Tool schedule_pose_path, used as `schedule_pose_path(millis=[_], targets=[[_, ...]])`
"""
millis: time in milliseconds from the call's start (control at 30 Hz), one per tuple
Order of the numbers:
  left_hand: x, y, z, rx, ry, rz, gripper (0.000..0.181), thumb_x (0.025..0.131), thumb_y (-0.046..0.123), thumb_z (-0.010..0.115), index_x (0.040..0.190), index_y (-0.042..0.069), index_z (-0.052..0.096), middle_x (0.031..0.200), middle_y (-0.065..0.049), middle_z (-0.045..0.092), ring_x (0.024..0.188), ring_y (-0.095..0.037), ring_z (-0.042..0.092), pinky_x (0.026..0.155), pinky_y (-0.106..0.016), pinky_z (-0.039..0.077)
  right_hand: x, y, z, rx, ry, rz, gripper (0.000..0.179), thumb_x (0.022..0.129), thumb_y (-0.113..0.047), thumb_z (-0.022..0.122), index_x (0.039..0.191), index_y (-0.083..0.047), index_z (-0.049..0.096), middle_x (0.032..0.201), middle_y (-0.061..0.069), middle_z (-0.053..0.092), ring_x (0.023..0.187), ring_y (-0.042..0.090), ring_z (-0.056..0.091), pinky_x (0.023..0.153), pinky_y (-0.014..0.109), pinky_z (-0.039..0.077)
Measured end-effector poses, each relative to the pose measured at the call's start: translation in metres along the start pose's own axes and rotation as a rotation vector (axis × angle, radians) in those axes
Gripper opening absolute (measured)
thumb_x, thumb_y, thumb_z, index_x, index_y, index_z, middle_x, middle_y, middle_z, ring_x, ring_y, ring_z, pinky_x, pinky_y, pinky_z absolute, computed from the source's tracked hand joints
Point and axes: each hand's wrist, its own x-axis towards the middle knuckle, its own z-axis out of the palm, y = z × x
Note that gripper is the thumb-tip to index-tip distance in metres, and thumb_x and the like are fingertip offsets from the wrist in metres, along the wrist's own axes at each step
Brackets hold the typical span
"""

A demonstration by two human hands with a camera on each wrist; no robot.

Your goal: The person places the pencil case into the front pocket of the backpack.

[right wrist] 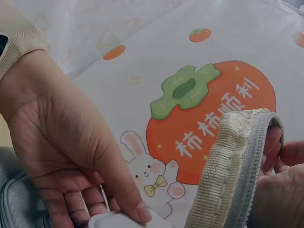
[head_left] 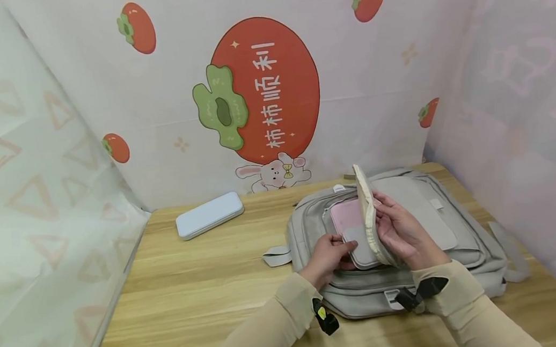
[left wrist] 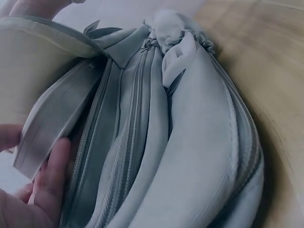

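A grey backpack (head_left: 307, 246) lies flat on the wooden table with its front pocket unzipped. My left hand (head_left: 326, 255) pinches a thin, pale grey rounded case (head_left: 362, 249) by its edge, thumb on top and fingers underneath. In the left wrist view, the case (left wrist: 57, 111) sits partly inside the pocket mouth, beside the zip. My right hand (head_left: 400, 228) holds the pocket flap (head_left: 369, 210) up and back; its cream-bound edge and zip teeth show in the right wrist view. Behind the grey case, a flat pink item (head_left: 345, 214) lies in the pocket.
On the table (head_left: 195, 303), toward the back left, lies a light blue rounded case (head_left: 210, 216). A strap loop (head_left: 277, 256) sticks out at the backpack's left. Printed cloth walls (head_left: 166, 95) enclose the table at the back and sides.
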Motion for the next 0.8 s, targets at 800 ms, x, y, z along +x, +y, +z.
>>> schedule_pose_path(millis=[800], targets=[[-0.03,0.014,-0.122,0.025,0.063,0.099,0.032,0.106,0.014,0.058,0.128,-0.005,0.046,0.102,-0.013,0.06,0.085,-0.018,0.064,0.068,-0.031,0.06,-0.005,-0.016,-0.016,0.143,-0.212,0.068,0.033,0.111,0.004,0.03,0.123,0.008,0.06,0.121,0.02,0.066,0.112,0.024,0.066,0.098,0.031,0.053]])
